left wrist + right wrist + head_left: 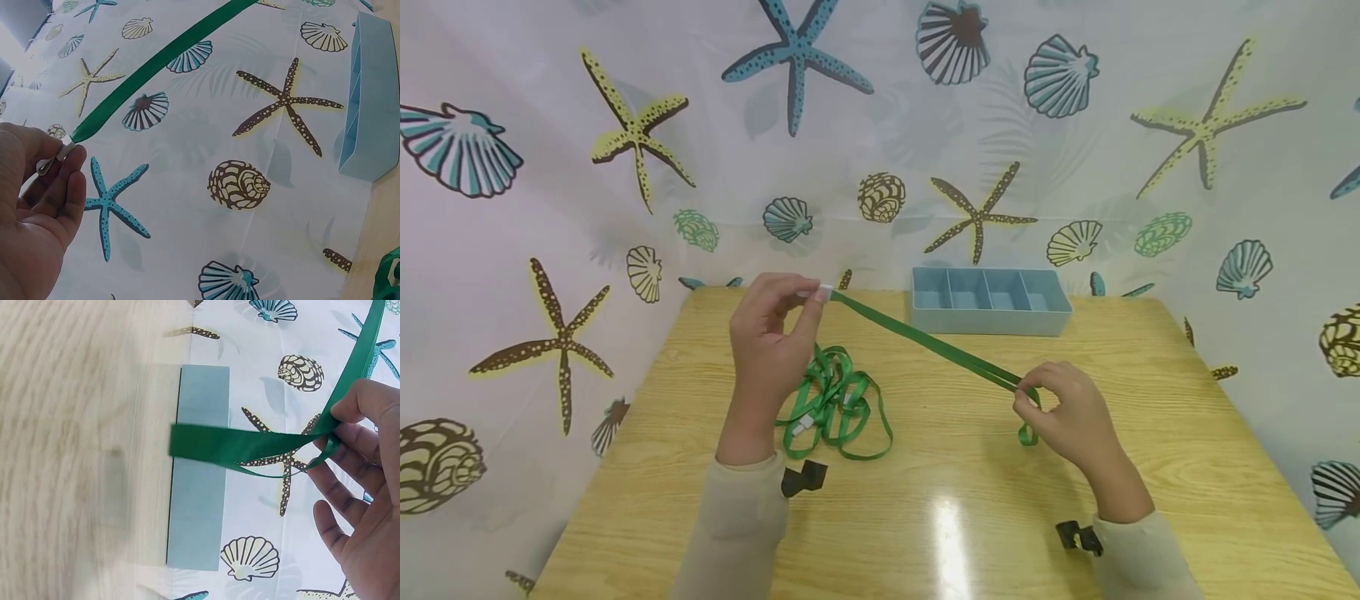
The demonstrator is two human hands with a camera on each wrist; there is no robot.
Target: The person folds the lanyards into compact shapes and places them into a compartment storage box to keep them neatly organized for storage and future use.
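A green lanyard [925, 340] stretches taut in the air between my two hands, sloping down to the right. My left hand [772, 337] pinches its white end piece [66, 150] between thumb and fingers. The doubled strap is pinched by my right hand [1067, 412] between thumb and forefinger, and a short loop of strap [212, 445] hangs past those fingers. Below and beside the left hand, a tangled pile of green lanyards [831, 408] with white end pieces lies on the table.
A light blue tray [992, 322] with several compartments stands at the table's back edge, right of the middle. The wooden table [895, 517] meets a white cloth [850, 150] printed with shells and starfish at the back and sides.
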